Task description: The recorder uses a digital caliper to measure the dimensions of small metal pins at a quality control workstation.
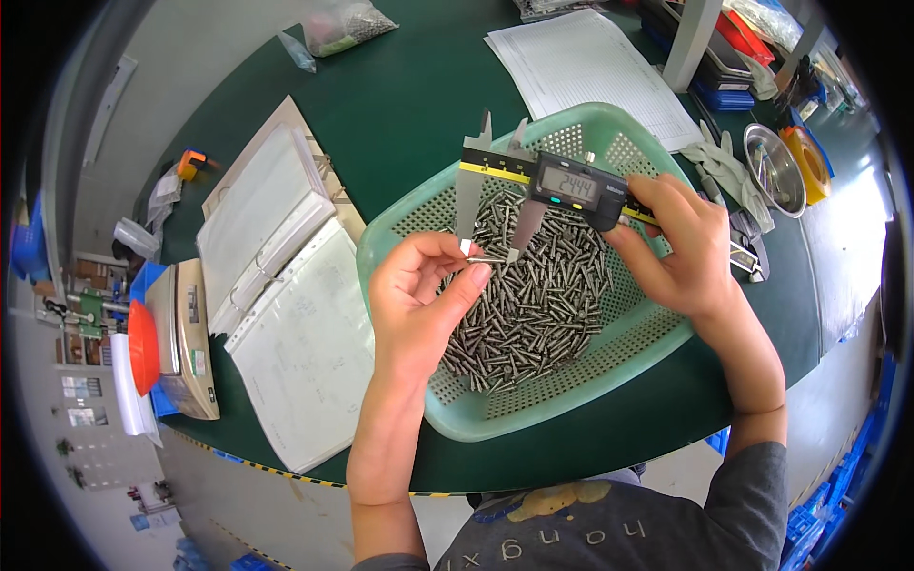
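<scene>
Your left hand pinches a small screw in the measuring tool your right hand grips; loosen, and it could drop into the basket.

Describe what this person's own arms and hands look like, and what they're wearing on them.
Both hands, the left hand and the right hand, are bare: no gloves, and no rings, watch or bracelet that I can make out. The left forearm is uncovered down to the lower edge of the picture. The right arm is bare to about the elbow, where a dark grey sleeve begins.
</scene>
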Demonstrator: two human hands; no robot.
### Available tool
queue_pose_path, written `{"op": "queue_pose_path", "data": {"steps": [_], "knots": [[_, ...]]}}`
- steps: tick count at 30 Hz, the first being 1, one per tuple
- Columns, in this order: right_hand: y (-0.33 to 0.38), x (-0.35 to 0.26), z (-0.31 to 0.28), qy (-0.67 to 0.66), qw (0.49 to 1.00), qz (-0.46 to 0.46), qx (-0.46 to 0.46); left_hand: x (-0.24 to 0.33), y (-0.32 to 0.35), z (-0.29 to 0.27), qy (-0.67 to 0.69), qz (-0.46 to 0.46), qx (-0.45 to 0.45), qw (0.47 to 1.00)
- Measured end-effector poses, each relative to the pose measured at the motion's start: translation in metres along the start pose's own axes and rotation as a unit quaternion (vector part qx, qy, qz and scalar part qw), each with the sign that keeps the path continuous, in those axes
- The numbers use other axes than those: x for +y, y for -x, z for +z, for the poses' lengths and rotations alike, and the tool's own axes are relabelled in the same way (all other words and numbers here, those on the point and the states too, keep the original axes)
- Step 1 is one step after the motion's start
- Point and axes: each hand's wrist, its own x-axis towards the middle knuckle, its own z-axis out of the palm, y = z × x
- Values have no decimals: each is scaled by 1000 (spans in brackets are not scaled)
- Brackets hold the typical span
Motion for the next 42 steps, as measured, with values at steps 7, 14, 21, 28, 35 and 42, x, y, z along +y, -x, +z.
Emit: {"op": "queue_pose_path", "data": {"steps": [7, 14, 21, 28, 35, 42], "knots": [[-1, -2, 0, 1, 1000, -27, -6, 2, 2, 0, 21, -6, -17, 1000], [-1, -2, 0, -4, 1000, -14, -10, 3, 1, 0, 15, 3, -13, 1000], [-1, 0, -1, -3, 1000, -9, -14, 5, 3, 1, 39, -10, -12, 999], [-1, 0, -2, -2, 1000, -19, 5, 4, 2, 1, 38, 2, -22, 999], [0, -2, -4, 18, 1000, -9, -9, 7, 2, 0, 40, -30, -47, 998], [1, 1, -1, 31, 999, -31, -32, 5, 2, -1, 34, -50, -20, 998]]}}
